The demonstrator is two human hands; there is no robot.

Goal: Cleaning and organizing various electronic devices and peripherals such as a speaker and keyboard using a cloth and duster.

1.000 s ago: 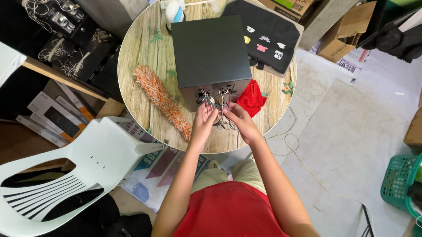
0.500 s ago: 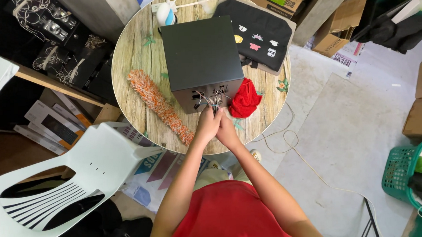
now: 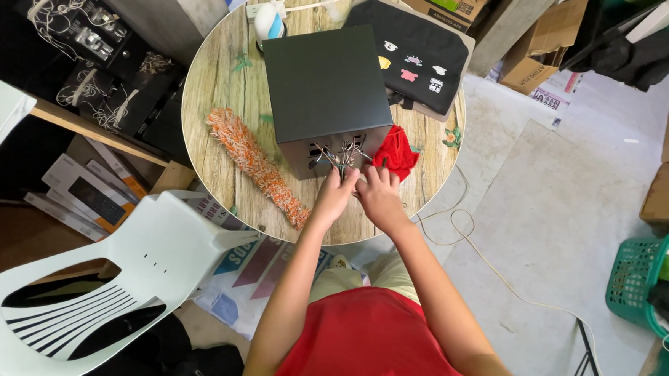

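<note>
— What lies left of centre on the round desk (image 3: 215, 103)?

— An orange brush (image 3: 255, 165). Right of it, the left hand (image 3: 336, 195) and right hand (image 3: 377, 195) pinch the wire bundle (image 3: 340, 156) hanging from the black box (image 3: 325, 89) at mid-frame; each grip is clenched on wires.

— Advice?

— Probably separate strands gently, without tugging. A red cloth (image 3: 395, 150) sits just right.

– What colour is the box (image 3: 327, 81)?
– Matte black, with silvery wires (image 3: 340, 156) at its front
– And the table (image 3: 218, 87)?
– Pale wood grain, with small green marks
– The brush (image 3: 255, 166)?
– Orange flecked with white
– The cloth (image 3: 396, 151)?
– Bright red. The bag (image 3: 419, 54) is black with small white, yellow and pink patches; the chair (image 3: 118, 276) is white
</note>
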